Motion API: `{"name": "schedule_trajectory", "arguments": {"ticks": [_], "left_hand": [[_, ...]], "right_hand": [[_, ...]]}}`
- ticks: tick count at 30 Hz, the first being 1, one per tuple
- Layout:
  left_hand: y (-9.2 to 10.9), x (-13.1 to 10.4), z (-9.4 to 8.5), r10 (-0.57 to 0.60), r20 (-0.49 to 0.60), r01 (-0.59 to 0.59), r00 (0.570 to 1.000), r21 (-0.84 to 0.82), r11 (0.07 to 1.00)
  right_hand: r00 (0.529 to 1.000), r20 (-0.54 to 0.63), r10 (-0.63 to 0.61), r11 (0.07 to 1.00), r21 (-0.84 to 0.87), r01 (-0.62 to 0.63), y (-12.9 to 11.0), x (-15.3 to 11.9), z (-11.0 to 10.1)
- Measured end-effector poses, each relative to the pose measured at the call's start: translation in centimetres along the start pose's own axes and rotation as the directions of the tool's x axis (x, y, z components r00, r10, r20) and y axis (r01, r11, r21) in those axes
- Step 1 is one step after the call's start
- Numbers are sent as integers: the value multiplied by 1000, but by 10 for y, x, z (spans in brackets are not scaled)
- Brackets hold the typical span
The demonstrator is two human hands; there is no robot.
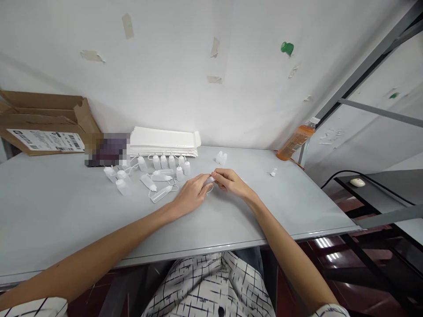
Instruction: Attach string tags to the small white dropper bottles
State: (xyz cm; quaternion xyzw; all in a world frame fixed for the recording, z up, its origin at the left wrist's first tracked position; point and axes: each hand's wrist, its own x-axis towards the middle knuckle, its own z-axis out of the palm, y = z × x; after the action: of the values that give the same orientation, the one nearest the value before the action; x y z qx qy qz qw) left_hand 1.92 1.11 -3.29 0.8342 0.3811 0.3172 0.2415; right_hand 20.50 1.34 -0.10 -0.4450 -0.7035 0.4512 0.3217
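Note:
A small clear plastic bottle (208,181) is wrapped by the fingers of my left hand (192,193). My right hand (230,181) is pinched at the bottle's top end, touching the left fingertips; whether a cap is between its fingers is too small to tell. A thin loop hangs below the bottle. Left of my hands, several white-capped bottles stand in a loose row, one of them an upright bottle (156,162). Closer to me a bottle lying on its side (161,194) rests near others like it. Small clear pieces (221,157) stand behind my hands.
A stack of white sheets (163,140) lies against the wall, beside a blurred dark item (110,149) and an open cardboard box (46,123). An orange drink bottle (296,141) leans at the back right. Small white bits (273,172) lie on the grey table (291,207).

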Motion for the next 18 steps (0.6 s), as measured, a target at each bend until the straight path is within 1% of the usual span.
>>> {"name": "schedule_trajectory", "arguments": {"ticks": [5,7,9,12,14,18], "left_hand": [[-1,-3,1,6,17,-7,1000,84,996],[0,-1,-1,-2,6,1,1000,50,999],[3,1,-4,-14,6,14,1000,-23,1000],[7,2,-7,-38,40,42,999,-109,993],[7,1,-7,-31,44,36,999,-117,992],[7,-2,-5,-8,-25,6,1000,-86,996]], "right_hand": [[1000,6,20,998,-53,-20,3,1,4],[1000,-16,23,999,-46,-24,0,0,4],[999,-39,14,1000,-20,-15,-4,-2,3],[1000,-31,7,1000,1,-7,-8,-4,2],[1000,-16,11,1000,3,-11,-7,-4,3],[1000,-4,31,999,26,-31,-4,-2,4]]}}
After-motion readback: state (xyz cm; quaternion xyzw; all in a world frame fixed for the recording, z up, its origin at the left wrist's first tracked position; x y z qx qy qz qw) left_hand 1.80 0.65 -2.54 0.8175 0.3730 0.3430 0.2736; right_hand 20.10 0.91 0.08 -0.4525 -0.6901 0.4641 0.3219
